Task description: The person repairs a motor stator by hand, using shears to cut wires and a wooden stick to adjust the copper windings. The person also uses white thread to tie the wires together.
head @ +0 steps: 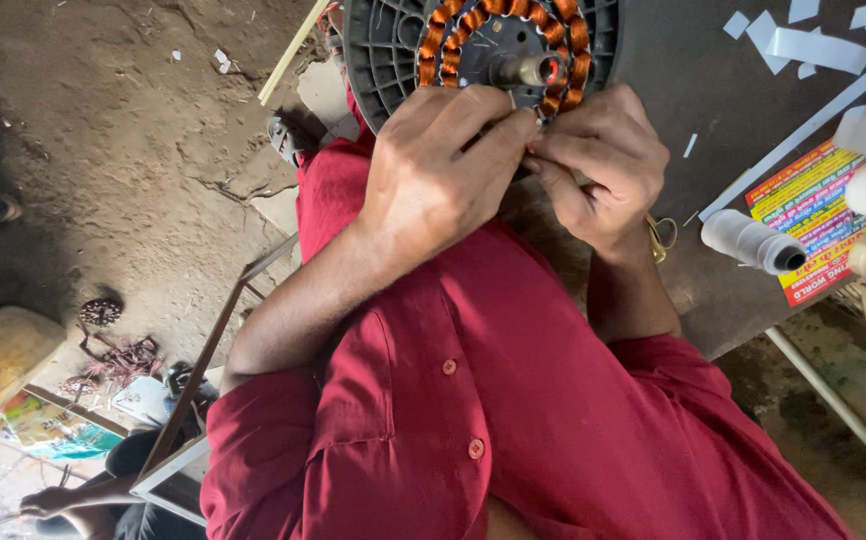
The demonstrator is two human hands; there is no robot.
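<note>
A round grey plastic motor housing (383,45) lies on a dark table (713,110) at the top of the view. Inside it is a ring of copper winding (440,40) around a metal shaft (528,70). My left hand (433,180) and my right hand (598,165) meet at the ring's near edge. Their fingertips are pinched together on the winding there, and whatever small piece is between them is hidden. Both forearms come up from my red shirt (473,400).
Small golden scissors (663,238) lie by my right wrist. A white thread spool (753,242) rests on a colourful printed sheet (813,210); white paper strips (823,48) lie beyond. Scrap copper coils (113,360) litter the dirt floor, and another person's hand (53,498) shows at bottom left.
</note>
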